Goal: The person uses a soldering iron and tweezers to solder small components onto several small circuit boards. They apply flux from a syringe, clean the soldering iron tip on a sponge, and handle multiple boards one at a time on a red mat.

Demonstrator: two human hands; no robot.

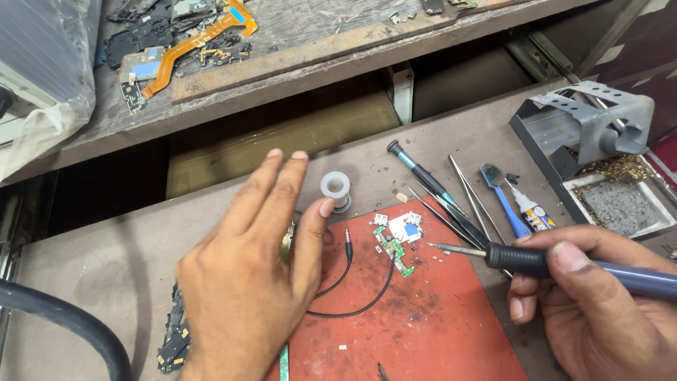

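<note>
Gripping a soldering iron (564, 264) pen-fashion, the right hand (592, 310) is clamped round its dark handle, the tip hanging just right of a small green circuit board (395, 252) on the red mat (416, 317). The left hand (247, 275) hovers flat, fingers together and holding nothing, its fingertips close to a white solder spool (336, 189). A black audio cable (349, 282) curls beside the board. Judged step: preparing a joint. Bringing solder and tip onto the board would call for a steady, fine approach.
</note>
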